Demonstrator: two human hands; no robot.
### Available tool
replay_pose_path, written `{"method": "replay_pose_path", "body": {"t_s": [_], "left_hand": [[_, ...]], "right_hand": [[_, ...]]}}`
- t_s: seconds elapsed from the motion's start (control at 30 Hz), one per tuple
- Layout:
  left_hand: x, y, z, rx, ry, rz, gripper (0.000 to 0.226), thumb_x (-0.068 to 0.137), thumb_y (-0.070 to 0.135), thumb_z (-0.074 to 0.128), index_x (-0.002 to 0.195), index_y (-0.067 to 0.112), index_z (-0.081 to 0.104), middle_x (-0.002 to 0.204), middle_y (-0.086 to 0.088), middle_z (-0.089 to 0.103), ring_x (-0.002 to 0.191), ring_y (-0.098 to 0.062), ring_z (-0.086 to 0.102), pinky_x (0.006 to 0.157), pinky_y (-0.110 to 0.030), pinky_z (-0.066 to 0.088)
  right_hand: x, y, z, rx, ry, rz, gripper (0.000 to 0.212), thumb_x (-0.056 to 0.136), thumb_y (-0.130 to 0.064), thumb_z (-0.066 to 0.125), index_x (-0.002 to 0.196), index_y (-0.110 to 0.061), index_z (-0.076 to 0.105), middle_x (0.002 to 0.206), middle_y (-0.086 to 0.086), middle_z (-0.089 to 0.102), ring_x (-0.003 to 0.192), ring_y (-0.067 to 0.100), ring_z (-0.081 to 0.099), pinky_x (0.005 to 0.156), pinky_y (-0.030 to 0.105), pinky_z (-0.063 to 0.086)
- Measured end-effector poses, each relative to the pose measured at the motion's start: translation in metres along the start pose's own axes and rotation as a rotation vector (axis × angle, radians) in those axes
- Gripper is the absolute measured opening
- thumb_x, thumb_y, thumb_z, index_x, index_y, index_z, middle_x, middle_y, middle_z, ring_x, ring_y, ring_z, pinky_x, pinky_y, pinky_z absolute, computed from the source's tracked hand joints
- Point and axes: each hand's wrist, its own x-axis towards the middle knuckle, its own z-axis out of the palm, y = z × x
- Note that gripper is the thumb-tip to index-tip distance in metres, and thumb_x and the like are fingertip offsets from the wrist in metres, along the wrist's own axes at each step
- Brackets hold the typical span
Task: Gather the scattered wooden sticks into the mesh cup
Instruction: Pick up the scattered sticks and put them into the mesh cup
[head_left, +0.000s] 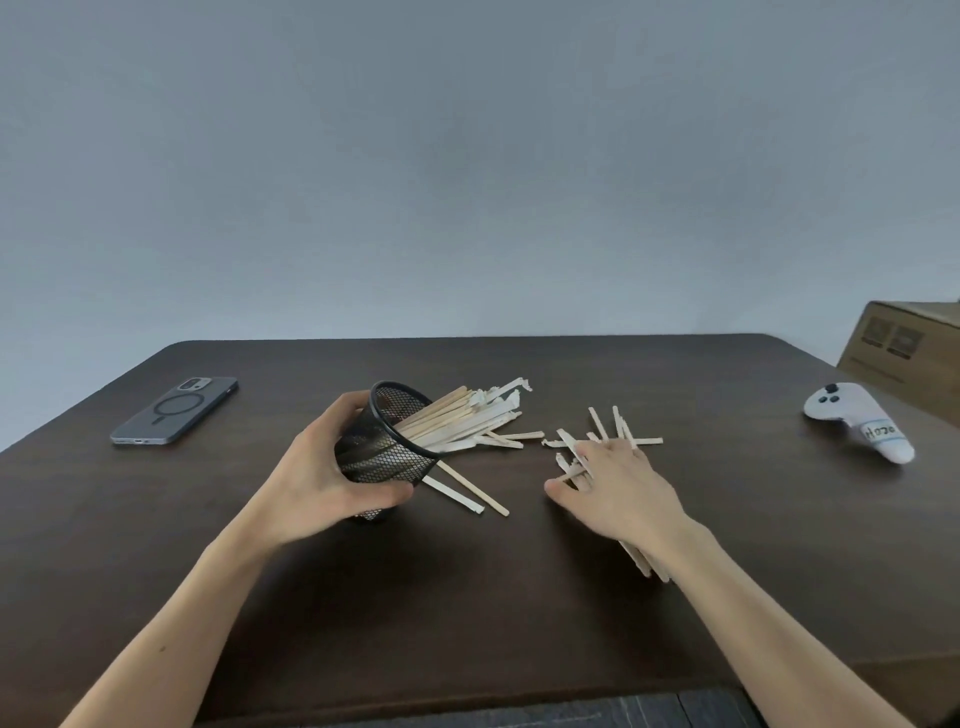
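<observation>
Mesh cup tilted, loose sticks being raked in

The mesh cup (387, 447) is gripped closed-handed by the left hand (317, 478) and tipped mouth-right so sticks slide in; right of it, scattered wooden sticks (592, 441) are covered by the right hand (618, 488), its grip spread open on the worktop (467, 597).

We have a single view, worn on the head, looking forward and down across the dark surface (467, 597) toward a bare grey wall (467, 156). It sits close: both forearms enter from the bottom edge, and wide-angle bending curves the surface's far edge.
</observation>
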Motion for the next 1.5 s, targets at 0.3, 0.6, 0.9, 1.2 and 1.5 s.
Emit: {"method": "replay_pose_path", "body": {"t_s": [0.3, 0.6, 0.9, 1.2, 1.5], "left_hand": [[0.000, 0.004, 0.013, 0.002, 0.006, -0.008, 0.083, 0.050, 0.036, 0.091, 0.129, 0.034, 0.064, 0.117, 0.011, 0.081, 0.107, -0.011, 0.079, 0.100, -0.040, 0.061], [-0.001, 0.005, 0.007, -0.054, 0.038, -0.016, 0.082, 0.048, 0.043, 0.090, 0.126, 0.030, 0.065, 0.117, 0.019, 0.080, 0.103, -0.002, 0.078, 0.092, -0.020, 0.057], [-0.003, -0.001, 0.006, -0.080, 0.058, -0.031, 0.084, 0.049, 0.040, 0.092, 0.128, 0.026, 0.066, 0.117, 0.009, 0.082, 0.106, -0.015, 0.079, 0.099, -0.035, 0.058], [-0.006, 0.000, 0.003, -0.082, 0.071, -0.030, 0.084, 0.050, 0.041, 0.091, 0.129, 0.027, 0.065, 0.115, 0.009, 0.082, 0.105, -0.013, 0.079, 0.098, -0.034, 0.059], [-0.006, 0.004, 0.003, -0.073, 0.068, -0.020, 0.083, 0.051, 0.041, 0.090, 0.129, 0.025, 0.066, 0.115, 0.012, 0.082, 0.104, -0.009, 0.078, 0.093, -0.023, 0.058]], "right_hand": [[-0.005, 0.010, -0.021, -0.196, -0.022, 0.037, 0.065, 0.083, -0.063, 0.062, 0.128, -0.017, 0.052, 0.134, 0.007, 0.051, 0.127, 0.027, 0.047, 0.086, 0.038, 0.045], [-0.015, -0.019, -0.018, -0.207, 0.050, -0.048, 0.025, 0.094, -0.011, 0.059, 0.119, -0.011, 0.057, 0.119, 0.005, 0.063, 0.110, 0.027, 0.063, 0.070, 0.031, 0.040], [0.010, -0.033, -0.007, -0.296, -0.074, 0.025, 0.039, 0.094, -0.007, 0.052, 0.132, -0.005, 0.049, 0.130, 0.008, 0.060, 0.118, 0.026, 0.061, 0.079, 0.031, 0.045], [0.016, -0.030, -0.006, 0.073, 0.115, 0.026, 0.028, 0.102, -0.017, 0.041, 0.126, -0.002, 0.045, 0.128, 0.016, 0.055, 0.114, 0.033, 0.060, 0.079, 0.035, 0.045], [0.029, -0.031, -0.010, 0.928, 0.089, 0.006, 0.027, 0.101, -0.027, 0.040, 0.110, -0.005, 0.053, 0.078, 0.005, 0.059, 0.053, 0.014, 0.045, 0.047, 0.029, 0.036]]}}
